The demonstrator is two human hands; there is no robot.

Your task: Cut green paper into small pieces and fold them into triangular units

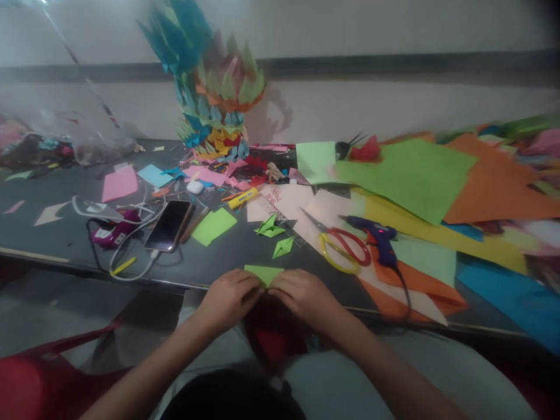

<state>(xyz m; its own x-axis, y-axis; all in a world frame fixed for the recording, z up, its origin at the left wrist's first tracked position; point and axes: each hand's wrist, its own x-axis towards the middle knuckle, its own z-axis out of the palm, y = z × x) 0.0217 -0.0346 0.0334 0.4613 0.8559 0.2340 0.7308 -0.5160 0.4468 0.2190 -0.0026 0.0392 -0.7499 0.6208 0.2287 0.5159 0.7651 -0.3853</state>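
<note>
Both hands meet at the table's front edge on one small piece of green paper (263, 273). My left hand (234, 293) pinches its near left side, and my right hand (301, 293) pinches the near right side. The fingertips almost touch, and they hide the paper's near edge. Just beyond lie two folded green paper pieces, a diamond-shaped one (283, 247) and a pointed, opened-out one (270, 226). A flat green paper sheet (214, 227) rests to the left of these.
Scissors (339, 248) with red and yellow handles and a blue glue gun (380, 238) lie at right, beside large coloured sheets (406, 175). At left are a phone (170, 224), a cable and a purple power adapter (114, 230). A tall folded-paper sculpture (214, 105) stands behind.
</note>
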